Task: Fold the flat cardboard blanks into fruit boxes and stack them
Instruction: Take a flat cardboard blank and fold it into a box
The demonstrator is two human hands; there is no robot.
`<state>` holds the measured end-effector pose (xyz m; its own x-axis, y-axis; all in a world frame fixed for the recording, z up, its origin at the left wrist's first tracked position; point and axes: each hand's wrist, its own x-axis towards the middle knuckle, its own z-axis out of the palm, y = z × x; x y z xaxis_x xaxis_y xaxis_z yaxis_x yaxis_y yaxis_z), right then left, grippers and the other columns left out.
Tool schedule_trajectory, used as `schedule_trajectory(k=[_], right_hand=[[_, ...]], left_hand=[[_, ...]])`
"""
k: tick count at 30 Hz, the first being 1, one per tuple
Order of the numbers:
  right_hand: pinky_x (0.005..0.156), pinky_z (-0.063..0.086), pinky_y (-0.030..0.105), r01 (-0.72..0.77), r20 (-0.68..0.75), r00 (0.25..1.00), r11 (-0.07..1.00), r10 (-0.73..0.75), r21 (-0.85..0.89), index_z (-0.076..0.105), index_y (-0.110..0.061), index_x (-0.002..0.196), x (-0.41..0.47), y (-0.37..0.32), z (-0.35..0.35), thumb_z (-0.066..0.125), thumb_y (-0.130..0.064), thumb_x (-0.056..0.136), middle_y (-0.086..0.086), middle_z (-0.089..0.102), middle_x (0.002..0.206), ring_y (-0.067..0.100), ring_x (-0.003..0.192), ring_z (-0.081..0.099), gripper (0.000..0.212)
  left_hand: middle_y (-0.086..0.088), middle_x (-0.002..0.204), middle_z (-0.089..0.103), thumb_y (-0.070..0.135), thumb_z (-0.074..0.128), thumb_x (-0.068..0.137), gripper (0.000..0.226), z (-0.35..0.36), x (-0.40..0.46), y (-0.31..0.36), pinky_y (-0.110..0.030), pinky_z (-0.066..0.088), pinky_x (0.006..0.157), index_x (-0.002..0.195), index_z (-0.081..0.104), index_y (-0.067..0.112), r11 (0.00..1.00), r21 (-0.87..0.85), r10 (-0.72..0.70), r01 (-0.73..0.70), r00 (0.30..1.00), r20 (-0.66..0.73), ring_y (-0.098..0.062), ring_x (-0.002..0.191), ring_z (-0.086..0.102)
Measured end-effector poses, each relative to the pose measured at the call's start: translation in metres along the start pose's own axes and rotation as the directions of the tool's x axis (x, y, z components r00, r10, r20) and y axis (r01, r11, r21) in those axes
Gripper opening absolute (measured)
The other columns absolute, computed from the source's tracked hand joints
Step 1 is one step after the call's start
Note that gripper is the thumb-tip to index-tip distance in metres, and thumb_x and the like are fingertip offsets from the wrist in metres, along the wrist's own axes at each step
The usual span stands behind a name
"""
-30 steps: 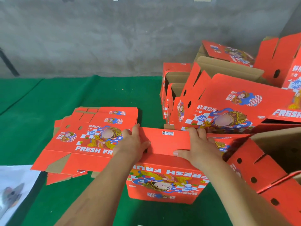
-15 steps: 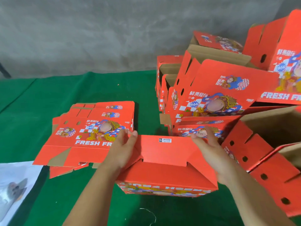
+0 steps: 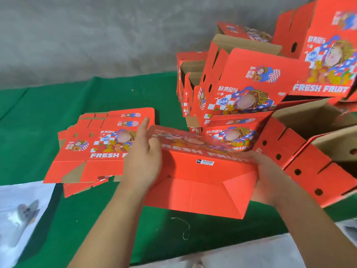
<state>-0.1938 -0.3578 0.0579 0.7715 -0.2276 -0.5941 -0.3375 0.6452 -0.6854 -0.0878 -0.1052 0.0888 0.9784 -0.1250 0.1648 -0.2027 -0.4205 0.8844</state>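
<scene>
Your left hand [image 3: 143, 163] with fingers straight and right hand [image 3: 264, 176] gripping turn one box [image 3: 201, 182], folded boxes [image 3: 251, 84] at two o'clock, flat blanks [image 3: 96, 149] at nine left.

flat blank [image 3: 100, 144] at left of green cloth: "FRESH F…", rest hidden by hand | held box [image 3: 199, 182]: "FRESH FRUIT" blurred on far panel, small white barcode sticker [image 3: 205, 162] unreadable | folded box [image 3: 249, 88] at right: "666", Chinese characters | upper-right box [image 3: 328, 55]: "FRESH FRUIT", Chinese characters
</scene>
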Motion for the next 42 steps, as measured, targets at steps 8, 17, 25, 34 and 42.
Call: schedule_trajectory(k=[8, 17, 25, 34, 42], right_hand=[[0.091, 0.059, 0.045, 0.265, 0.214, 0.943, 0.964, -0.254, -0.025, 0.050, -0.037, 0.148, -0.033, 0.046, 0.025, 0.060, -0.010, 0.085, 0.004, 0.068, 0.135, 0.028, 0.119, 0.069, 0.069], [0.100, 0.051, 0.044, 0.473, 0.350, 0.863, 0.825, -0.364, -0.309, 0.041, -0.056, 0.147, -0.078, 0.039, 0.036, 0.066, -0.015, 0.080, -0.013, 0.066, 0.137, 0.021, 0.121, 0.067, 0.083], [0.099, 0.055, 0.027, 0.541, 0.351, 0.840, 0.599, -0.413, -0.590, 0.045, -0.066, 0.140, -0.102, 0.019, 0.012, 0.061, -0.007, 0.101, -0.021, 0.043, 0.156, 0.000, 0.127, 0.059, 0.073], [0.099, 0.058, 0.042, 0.640, 0.126, 0.637, 0.431, -0.761, -0.636, 0.019, -0.068, 0.150, -0.112, 0.012, -0.019, 0.071, -0.020, 0.094, -0.016, 0.046, 0.151, 0.011, 0.130, 0.059, 0.090], [0.094, 0.052, 0.058, 0.109, -0.082, 0.427, 0.141, -0.900, -0.984, 0.014, -0.058, 0.151, -0.125, -0.059, -0.047, 0.054, -0.065, 0.085, 0.010, 0.044, 0.135, 0.044, 0.115, 0.057, 0.078]], left_hand=[[0.000, 0.125, 0.073, -0.001, 0.054, 0.091, 0.069, -0.055, -0.043, -0.037, -0.029, 0.057, 0.058, 0.153, 0.041, 0.026, 0.619, -0.648, -0.428, 0.443, 0.883, 0.194, -0.017, 0.084, 0.071], [-0.006, 0.116, 0.077, 0.041, 0.081, 0.082, 0.050, -0.069, -0.081, -0.074, -0.066, 0.057, 0.087, 0.127, 0.061, 0.040, 0.665, -0.533, -0.360, 0.523, 0.850, 0.384, -0.026, 0.096, 0.076], [0.008, 0.128, 0.071, 0.044, 0.070, 0.090, 0.057, -0.039, -0.087, -0.049, -0.043, 0.059, 0.092, 0.143, 0.048, 0.049, 0.835, -0.536, -0.009, 0.128, 0.976, 0.219, -0.021, 0.114, 0.071], [0.009, 0.147, 0.058, 0.026, 0.070, 0.093, 0.077, -0.001, -0.078, 0.010, -0.053, 0.046, 0.111, 0.158, 0.030, 0.040, 0.817, -0.568, 0.249, -0.097, 0.948, 0.197, -0.015, 0.134, 0.057], [0.023, 0.144, 0.057, 0.008, 0.068, 0.094, 0.086, 0.060, -0.068, 0.049, -0.013, 0.047, 0.098, 0.153, 0.026, 0.054, 0.816, -0.573, 0.382, -0.077, 0.816, 0.434, -0.003, 0.132, 0.056]])
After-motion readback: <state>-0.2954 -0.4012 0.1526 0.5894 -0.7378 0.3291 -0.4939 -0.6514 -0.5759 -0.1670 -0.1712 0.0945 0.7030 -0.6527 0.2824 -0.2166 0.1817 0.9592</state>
